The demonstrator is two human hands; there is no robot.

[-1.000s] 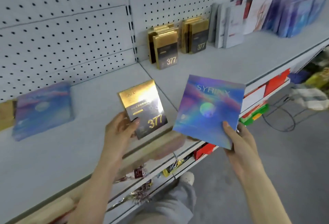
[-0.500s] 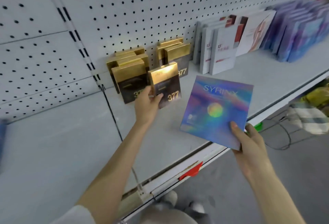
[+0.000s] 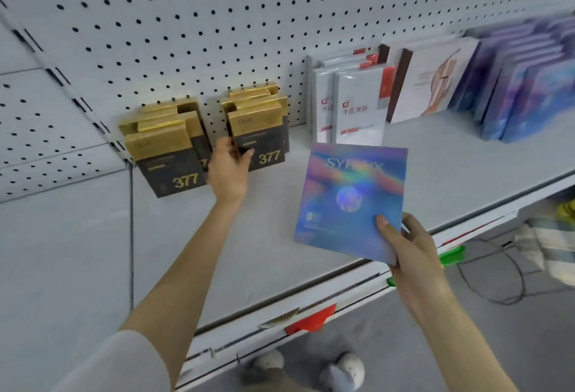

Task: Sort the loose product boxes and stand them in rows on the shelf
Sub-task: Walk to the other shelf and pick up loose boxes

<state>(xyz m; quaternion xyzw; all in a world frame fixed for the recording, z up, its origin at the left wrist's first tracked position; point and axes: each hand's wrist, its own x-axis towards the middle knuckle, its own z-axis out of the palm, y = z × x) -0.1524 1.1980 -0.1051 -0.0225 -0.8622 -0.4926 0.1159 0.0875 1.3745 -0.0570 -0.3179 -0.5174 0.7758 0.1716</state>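
just brought the gold 377 box (image 3: 261, 139) to the front of its row (image 3: 258, 100) on the shelf (image 3: 435, 180), still pinching it in the left hand (image 3: 228, 170). gripping the holographic box (image 3: 348, 201), unshelved, in the right hand (image 3: 413, 254).

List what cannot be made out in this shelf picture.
Head view:
- Glare washes out the middle letters on the holographic box held by the right hand.
- The left hand hides the lower left corner of the gold 377 box; whether it touches the shelf is unclear.
- The purple boxes are blurred and cut by the right edge.
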